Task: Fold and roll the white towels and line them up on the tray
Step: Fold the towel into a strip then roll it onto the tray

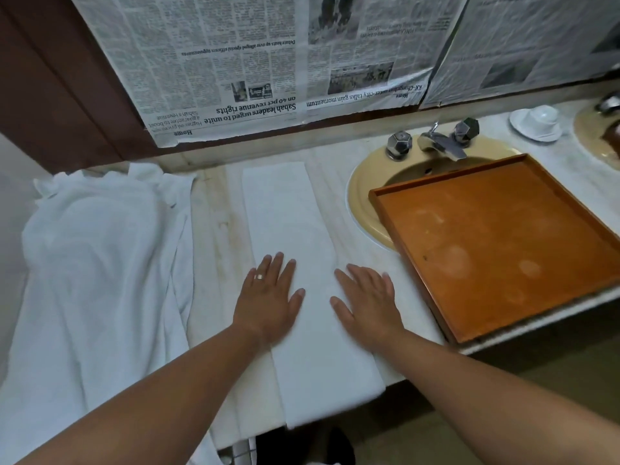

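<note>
Left hand (268, 297), right hand (367, 302): both flat, fingers spread, pressing folded towel (292, 236), gripping nothing. Towel: long strip on surface (214, 209), left of tray (503, 243). Unfolded towels (100, 256) heaped farther left. Tray partly over sink (365, 189).

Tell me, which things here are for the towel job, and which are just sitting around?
For the job:
- long folded towel, with the left hand and right hand flat on it
- heap of white towels beside it
- wooden tray

Just lying about:
- sink
- tap
- white cup
- newspaper
</note>
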